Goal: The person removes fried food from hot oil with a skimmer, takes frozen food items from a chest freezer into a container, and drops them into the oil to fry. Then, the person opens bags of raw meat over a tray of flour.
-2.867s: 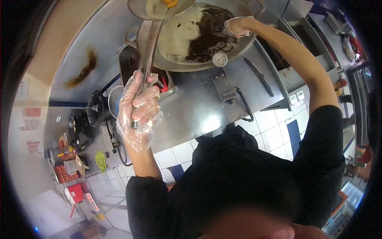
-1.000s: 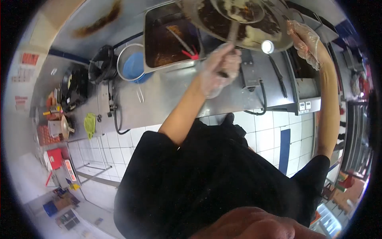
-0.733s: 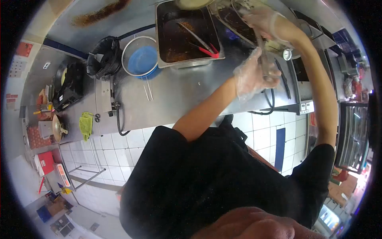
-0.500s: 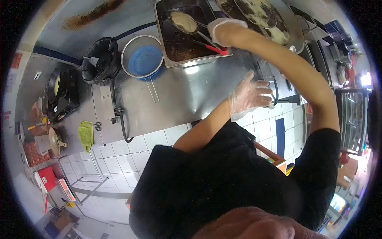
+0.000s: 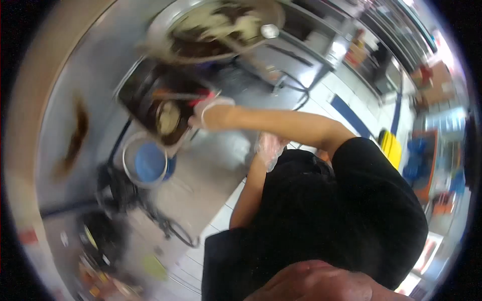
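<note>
My right hand [image 5: 205, 113], in a clear plastic glove, is closed beside the tray, its grip blurred; a skimmer [image 5: 167, 117] with a pale thing in it lies right by its fingers over the dark rectangular tray [image 5: 131, 95]. Red-handled tongs [image 5: 198, 97] rest across that tray. Under my right forearm, my gloved left hand [image 5: 270, 149] shows only in part, its fingers mostly hidden. At the top stands a large pan [image 5: 158, 32] of dark oil with pale foam, a round thermometer [image 5: 269, 31] at its rim and a long-handled utensil lying across it.
Below the tray are a strainer over a blue container [image 5: 150, 161] and a black-lined bin [image 5: 113, 188]. A black appliance [image 5: 103, 238] and green cloth [image 5: 153, 267] sit lower left. A knife [image 5: 288, 54] lies right of the pan. Black hoses [image 5: 173, 228] hang at the counter edge.
The view has turned, shifting the counter. My left hand let go of the long handle and drew back toward my body. My right hand moved from the pan to the tray, where the skimmer now is.
</note>
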A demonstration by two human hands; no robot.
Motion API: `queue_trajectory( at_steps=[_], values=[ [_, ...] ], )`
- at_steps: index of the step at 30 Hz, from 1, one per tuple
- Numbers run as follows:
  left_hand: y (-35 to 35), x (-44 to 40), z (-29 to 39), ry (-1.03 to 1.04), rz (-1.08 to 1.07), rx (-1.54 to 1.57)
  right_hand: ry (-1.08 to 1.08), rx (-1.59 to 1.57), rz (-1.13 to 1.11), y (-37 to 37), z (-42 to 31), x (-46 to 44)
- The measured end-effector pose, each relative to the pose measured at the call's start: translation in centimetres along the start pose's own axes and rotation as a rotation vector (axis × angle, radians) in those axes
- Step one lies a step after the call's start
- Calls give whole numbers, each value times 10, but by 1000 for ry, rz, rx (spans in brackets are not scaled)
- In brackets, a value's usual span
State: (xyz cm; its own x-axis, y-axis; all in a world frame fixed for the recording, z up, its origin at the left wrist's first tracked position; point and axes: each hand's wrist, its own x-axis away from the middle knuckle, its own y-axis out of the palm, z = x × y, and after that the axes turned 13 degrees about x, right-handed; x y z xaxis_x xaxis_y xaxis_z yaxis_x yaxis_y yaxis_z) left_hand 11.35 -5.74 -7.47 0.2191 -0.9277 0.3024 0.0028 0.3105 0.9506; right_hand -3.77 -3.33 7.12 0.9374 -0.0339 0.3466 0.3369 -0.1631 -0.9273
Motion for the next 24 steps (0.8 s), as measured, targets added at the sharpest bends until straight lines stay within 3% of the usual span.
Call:
queue_trajectory(
  at_steps=[4, 7, 11, 12, 13, 15, 17, 24],
  values=[
    [-7, -50, -39, -121, 57, -159, -4, -236, 322, -5, 81, 115],
    [-4, -95, -74, -178, 83, -300, 96, -597, 389, 22, 170, 182],
    [1, -183, -146, -221, 85, -588, 445, -1286, 614, 93, 301, 286],
    [5, -212, -168, -223, 61, -668, 477, -1146, 800, 128, 341, 306],
    [38, -233, -181, -405, 246, -423, 510, -999, 978, 156, 373, 324],
    [49, -286, -209, -482, 223, -470, 753, -1377, 874, 161, 418, 395],
    [68, -330, -231, -556, 215, -517, 979, -1496, 943, 175, 457, 449],
    [147, -483, -318, -618, 267, -708, 1348, -1781, 1410, 274, 569, 564]
  ],
)
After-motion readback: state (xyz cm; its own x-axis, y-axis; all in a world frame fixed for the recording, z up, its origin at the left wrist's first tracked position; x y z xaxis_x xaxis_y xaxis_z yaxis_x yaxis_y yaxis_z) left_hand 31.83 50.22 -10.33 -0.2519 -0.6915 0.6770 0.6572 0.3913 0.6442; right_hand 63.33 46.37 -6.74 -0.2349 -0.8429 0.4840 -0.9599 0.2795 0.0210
